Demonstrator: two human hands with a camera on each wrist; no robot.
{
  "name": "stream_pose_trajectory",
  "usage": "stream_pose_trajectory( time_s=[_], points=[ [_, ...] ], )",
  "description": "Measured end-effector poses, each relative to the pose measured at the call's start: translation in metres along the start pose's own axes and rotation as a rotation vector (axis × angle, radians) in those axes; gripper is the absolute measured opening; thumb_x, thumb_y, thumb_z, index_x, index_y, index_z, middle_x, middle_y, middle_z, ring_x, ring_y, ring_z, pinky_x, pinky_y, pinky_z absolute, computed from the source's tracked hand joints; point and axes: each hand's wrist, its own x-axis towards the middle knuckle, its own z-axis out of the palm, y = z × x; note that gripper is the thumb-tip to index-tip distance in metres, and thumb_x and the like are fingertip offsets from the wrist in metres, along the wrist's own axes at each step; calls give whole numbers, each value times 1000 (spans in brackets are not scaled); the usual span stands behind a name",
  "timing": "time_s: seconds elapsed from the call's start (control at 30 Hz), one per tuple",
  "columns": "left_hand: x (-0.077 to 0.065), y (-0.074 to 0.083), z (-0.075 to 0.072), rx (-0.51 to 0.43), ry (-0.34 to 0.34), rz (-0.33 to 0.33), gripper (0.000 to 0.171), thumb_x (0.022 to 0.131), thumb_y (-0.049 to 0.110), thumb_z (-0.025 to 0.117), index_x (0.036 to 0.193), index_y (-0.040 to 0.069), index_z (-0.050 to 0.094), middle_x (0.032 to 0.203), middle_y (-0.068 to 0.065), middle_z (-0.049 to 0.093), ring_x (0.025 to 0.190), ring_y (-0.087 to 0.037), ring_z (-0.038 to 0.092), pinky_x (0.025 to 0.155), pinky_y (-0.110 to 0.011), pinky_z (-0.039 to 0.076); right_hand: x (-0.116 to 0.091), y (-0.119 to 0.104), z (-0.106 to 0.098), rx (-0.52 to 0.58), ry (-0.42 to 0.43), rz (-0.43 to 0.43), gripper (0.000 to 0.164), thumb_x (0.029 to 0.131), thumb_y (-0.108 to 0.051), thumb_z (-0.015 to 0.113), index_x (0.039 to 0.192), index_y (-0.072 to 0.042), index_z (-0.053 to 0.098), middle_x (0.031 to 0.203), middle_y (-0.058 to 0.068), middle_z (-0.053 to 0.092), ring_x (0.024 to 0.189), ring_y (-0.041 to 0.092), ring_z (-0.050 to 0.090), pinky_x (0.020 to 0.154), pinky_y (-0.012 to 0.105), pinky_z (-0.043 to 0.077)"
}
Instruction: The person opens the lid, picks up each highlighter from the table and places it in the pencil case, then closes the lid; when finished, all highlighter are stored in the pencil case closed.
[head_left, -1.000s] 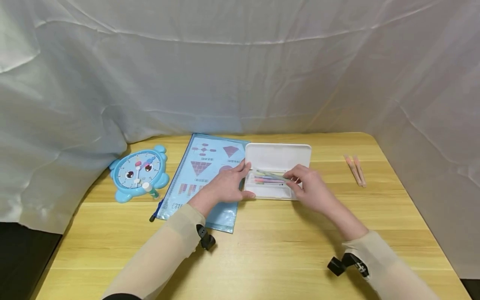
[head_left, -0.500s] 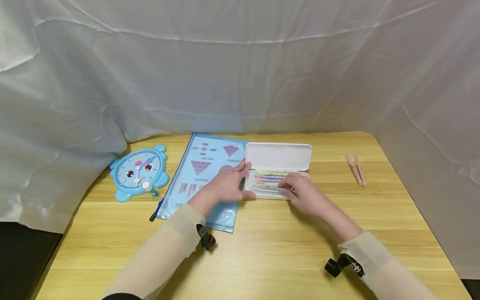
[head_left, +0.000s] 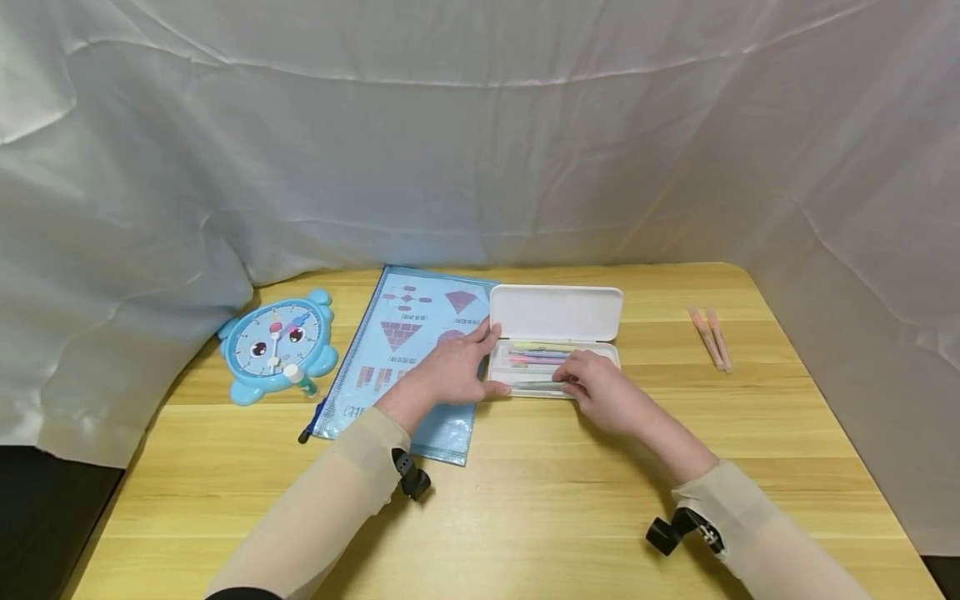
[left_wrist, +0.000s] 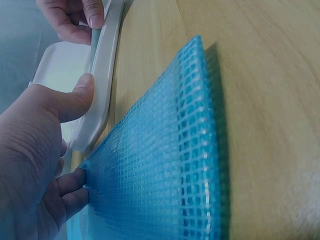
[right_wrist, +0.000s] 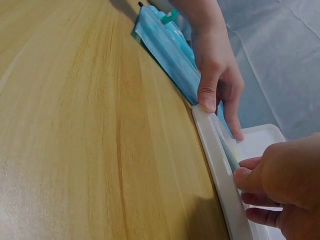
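Observation:
A white pencil case (head_left: pixel 555 312) stands with its lid up in the head view, several pastel pens (head_left: pixel 536 358) inside. My left hand (head_left: pixel 452 371) holds its left end, thumb at the front corner and index finger near the hinge. In the left wrist view, the lower fingers of that hand touch the blue mesh zip pouch (left_wrist: pixel 155 145). Over the case's front section, my right hand (head_left: pixel 603 392) pinches a slim greyish-green pen (right_wrist: pixel 230 156) between thumb and fingers. The pen lies lengthwise along the front wall; my right fingers hide its right end.
Left of the pouch lies a blue animal-faced toy clock (head_left: pixel 277 346), with a white-capped green glue stick (head_left: pixel 300 380) at its lower right. Two pinkish pens (head_left: pixel 711 340) lie side by side at the right. A grey curtain (head_left: pixel 480 167) encloses the table's back and sides.
My right hand has brought the greyish-green pen down and toward the front of the case, from above the other pens to the front section. My left hand stays in place.

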Motion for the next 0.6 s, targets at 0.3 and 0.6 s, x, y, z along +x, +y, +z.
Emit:
stream_pose_trajectory(
  time_s=[0.3, 0.6],
  points=[
    [-1, 1, -1, -16, -9, -8, 110, 93, 71, 67, 171, 16, 11, 176, -8, 4, 150, -37, 39, 120, -48, 35, 0, 2, 1, -19, -6, -45, 17, 93, 9, 73, 105, -3, 79, 98, 4, 71, 94, 23, 65, 85, 45, 55],
    [-1, 1, 0, -20, -7, -13, 110, 93, 71, 67, 171, 17, 12, 176, -8, 5, 150, -38, 40, 118, -49, 37, -1, 1, 0, -9, -8, -19, 16, 94, 6, 74, 108, -1, 79, 100, 5, 71, 95, 23, 65, 85, 43, 55]
  ],
)
